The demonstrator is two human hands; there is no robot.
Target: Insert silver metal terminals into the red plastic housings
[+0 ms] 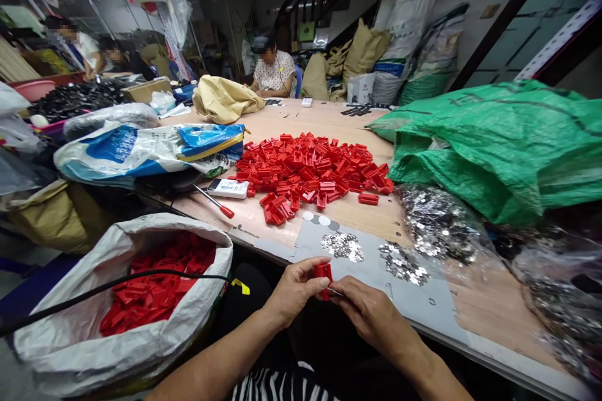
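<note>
Closest to me, the red plastic part [323,274] sits between the left hand [296,291] and the right hand [371,316], at the bench edge and in front of the big red pile [305,169]. Its long axis goes mostly up and down in my view, so it points toward the pile, but I cannot tell exactly which end is forward. The part lies inside the fingertips, and the fingers [314,265] of both hands stand narrow and hold it from two sides. A thin metal piece [335,292] shows at its lower end, too small for me to name well. The part looks boxy, bright red and glossy, with open slots.

Nearer than the pile and to its left, a white woven sack [51,351] holds many more red parts [155,288]. Just in front of the pile, a grey sheet [371,276] carries small silver metal pieces [342,246]. Beside the pile lies a screwdriver with red handle [219,203], and to the right is a green woven sack [489,150]. Beyond the pile, a co-worker [275,72] sits at the far end of the bench [357,213].
</note>
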